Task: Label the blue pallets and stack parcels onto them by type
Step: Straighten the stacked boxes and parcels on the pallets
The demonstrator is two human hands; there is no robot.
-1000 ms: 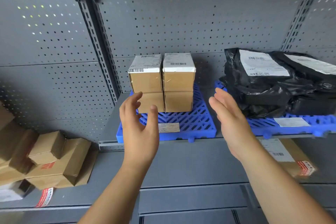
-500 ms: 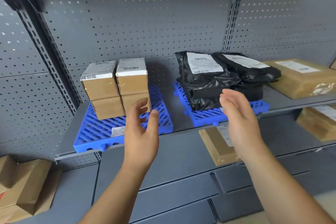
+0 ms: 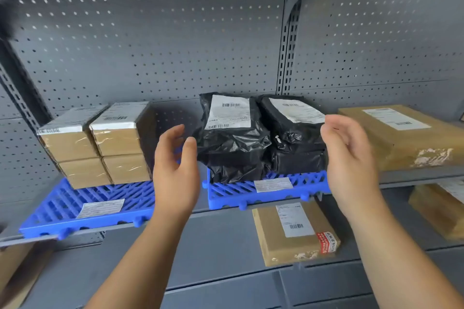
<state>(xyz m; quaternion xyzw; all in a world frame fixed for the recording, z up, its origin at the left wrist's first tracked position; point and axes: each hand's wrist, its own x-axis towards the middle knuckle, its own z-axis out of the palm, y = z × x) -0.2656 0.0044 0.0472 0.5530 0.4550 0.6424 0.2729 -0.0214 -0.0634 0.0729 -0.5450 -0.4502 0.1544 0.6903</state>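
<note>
Both blue pallets sit on the shelf [image 3: 416, 179], each already labelled. The left pallet [image 3: 62, 206] wears its white label [image 3: 100, 208] and carries four small boxes [image 3: 100, 148], two on two; the right pallet [image 3: 231, 195], label [image 3: 273, 184] in front, holds the black bags [image 3: 238, 143]. Flat brown parcels lie off any pallet (one [image 3: 406, 138] just right, one [image 3: 293, 233] below), so stacking looks unfinished; left hand [image 3: 175, 165] and right hand [image 3: 351, 158] hover either side of the bags, fingers loosely spread, holding nothing. Label print is unreadable; cartons at the lower left [image 3: 15, 271] are cut off.
</note>
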